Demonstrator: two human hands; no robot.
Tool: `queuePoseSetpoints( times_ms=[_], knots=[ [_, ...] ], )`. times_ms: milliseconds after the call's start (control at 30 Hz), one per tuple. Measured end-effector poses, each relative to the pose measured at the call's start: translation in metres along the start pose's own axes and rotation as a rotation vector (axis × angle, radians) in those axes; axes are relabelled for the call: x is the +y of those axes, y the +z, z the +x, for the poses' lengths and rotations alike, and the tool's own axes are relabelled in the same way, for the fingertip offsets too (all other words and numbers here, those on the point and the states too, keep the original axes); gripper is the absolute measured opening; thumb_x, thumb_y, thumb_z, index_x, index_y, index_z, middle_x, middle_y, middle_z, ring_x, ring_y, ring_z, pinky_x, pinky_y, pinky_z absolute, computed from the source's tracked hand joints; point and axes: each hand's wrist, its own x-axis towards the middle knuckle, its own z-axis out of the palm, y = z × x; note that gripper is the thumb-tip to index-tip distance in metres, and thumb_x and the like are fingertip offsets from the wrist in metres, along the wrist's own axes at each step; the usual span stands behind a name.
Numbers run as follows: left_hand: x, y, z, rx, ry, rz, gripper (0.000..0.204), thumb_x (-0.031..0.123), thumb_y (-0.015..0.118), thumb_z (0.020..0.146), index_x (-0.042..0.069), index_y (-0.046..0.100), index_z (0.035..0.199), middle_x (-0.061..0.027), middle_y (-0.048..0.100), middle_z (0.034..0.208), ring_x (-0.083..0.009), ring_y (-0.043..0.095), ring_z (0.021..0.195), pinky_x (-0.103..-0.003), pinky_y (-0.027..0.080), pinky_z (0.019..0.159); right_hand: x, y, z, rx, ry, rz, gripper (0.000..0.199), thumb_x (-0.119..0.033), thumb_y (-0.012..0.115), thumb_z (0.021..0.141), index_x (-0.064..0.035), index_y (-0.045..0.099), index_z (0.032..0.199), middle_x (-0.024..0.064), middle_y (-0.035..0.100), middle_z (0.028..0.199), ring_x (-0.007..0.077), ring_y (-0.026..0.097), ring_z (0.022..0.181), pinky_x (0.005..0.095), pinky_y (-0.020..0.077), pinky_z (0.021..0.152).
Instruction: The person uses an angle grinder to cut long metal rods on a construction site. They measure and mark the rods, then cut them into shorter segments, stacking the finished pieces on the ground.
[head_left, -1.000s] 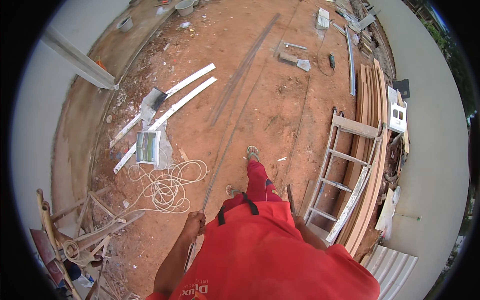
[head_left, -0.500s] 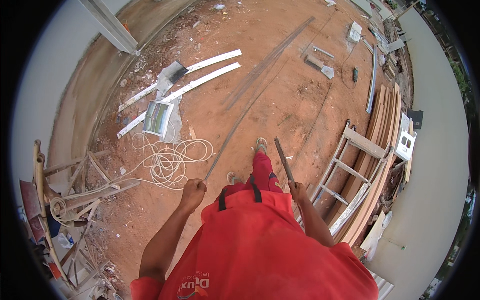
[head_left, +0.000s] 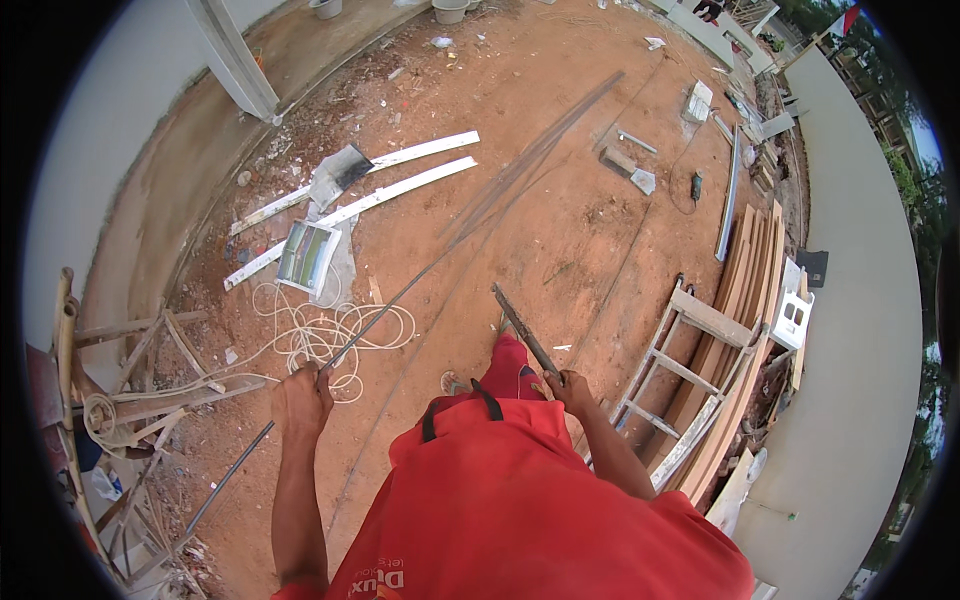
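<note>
My left hand (head_left: 301,402) is closed around a long thin metal rod (head_left: 235,463). One part of the rod runs down to the lower left behind the hand. The rest slants up and right across the ground toward several long dark rods (head_left: 535,150) lying on the dirt. In my right hand (head_left: 570,392) is a short, dark, stick-like bar (head_left: 524,332), gripped near its lower end and pointing up and left. I cannot make out the bar's exact kind. A coil of cream rope or hose (head_left: 383,322) lies beneath the rod, ahead of my left hand.
White strips (head_left: 425,150) lie beyond the coil, near a framed picture (head_left: 307,256). A wooden frame (head_left: 140,350) stands at left. To the right are a ladder (head_left: 668,362), stacked planks (head_left: 745,260), a white plastic stool (head_left: 793,318) and a corded power tool (head_left: 697,186).
My left hand has moved left, and a length of rod now shows behind it. The right hand with its bar has shifted slightly left.
</note>
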Motion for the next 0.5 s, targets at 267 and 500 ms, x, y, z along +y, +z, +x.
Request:
queuePoseSetpoints(
  times_ms=[267, 500],
  knots=[
    [-0.056, -0.269, 0.000, 0.321, 0.260, 0.591, 0.026, 0.021, 0.063, 0.098, -0.001, 0.058, 0.084, -0.0206, 0.062, 0.079, -0.0427, 0.058, 0.077, -0.049, 0.044, 0.074, 0.023, 0.027, 0.030, 0.073, 0.075, 0.046, 0.061, -0.055, 0.060, 0.096, 0.0040, 0.066, 0.079, 0.0263, 0.065, 0.071, 0.0384, 0.069, 0.072, 0.0489, 0.0500, 0.067],
    [-0.068, -0.321, -0.023, 0.332, 0.226, 0.577, 0.023, 0.017, 0.063, 0.096, -0.003, 0.058, 0.086, -0.0242, 0.054, 0.076, -0.0444, 0.051, 0.076, -0.051, 0.038, 0.069, 0.012, 0.040, 0.050, -0.050, 0.213, 0.175, 0.064, -0.055, 0.064, 0.093, 0.0091, 0.070, 0.086, 0.0290, 0.069, 0.076, 0.0411, 0.073, 0.082, 0.0490, 0.0554, 0.073]
  ],
)
